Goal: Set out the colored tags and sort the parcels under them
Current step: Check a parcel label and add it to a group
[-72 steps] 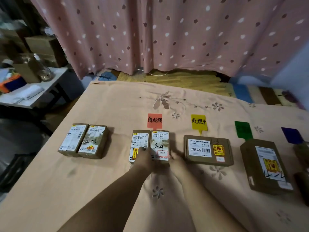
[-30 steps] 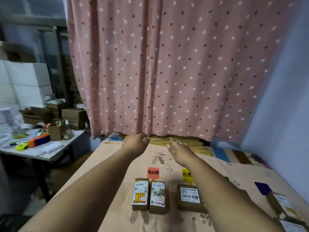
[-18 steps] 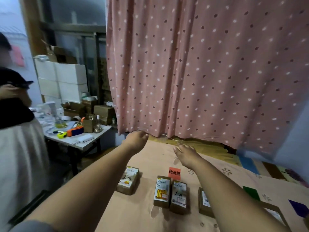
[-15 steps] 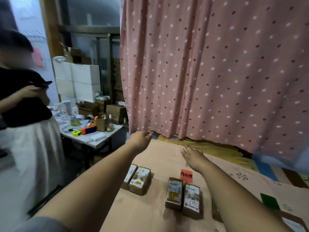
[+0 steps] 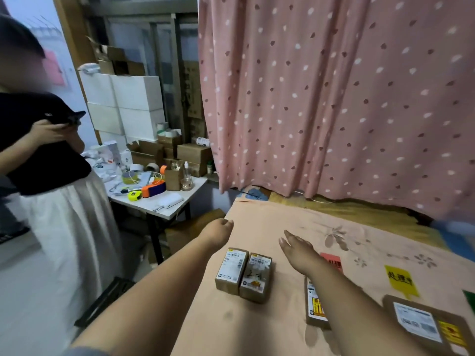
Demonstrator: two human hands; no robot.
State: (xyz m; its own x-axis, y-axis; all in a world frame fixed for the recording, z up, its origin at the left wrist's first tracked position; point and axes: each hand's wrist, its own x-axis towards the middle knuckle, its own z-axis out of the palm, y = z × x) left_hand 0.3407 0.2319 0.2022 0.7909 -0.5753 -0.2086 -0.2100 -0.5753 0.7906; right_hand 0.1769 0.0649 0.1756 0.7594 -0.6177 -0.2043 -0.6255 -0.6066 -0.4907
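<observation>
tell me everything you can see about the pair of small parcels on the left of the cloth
The pair of small parcels are two brown cardboard boxes lying flat and side by side, long sides touching, on the peach flowered cloth. Each has a white printed label on top. The right one also bears handwriting and a yellow sticker near its front end. No colored tag lies above them. Neither hand touches them: the left hand is raised behind them, curled, and the right hand is spread open to their right.

parcels (image 5: 243, 273): matt brown cardboard, paper labels | tablecloth (image 5: 282, 222): soft printed cloth
</observation>
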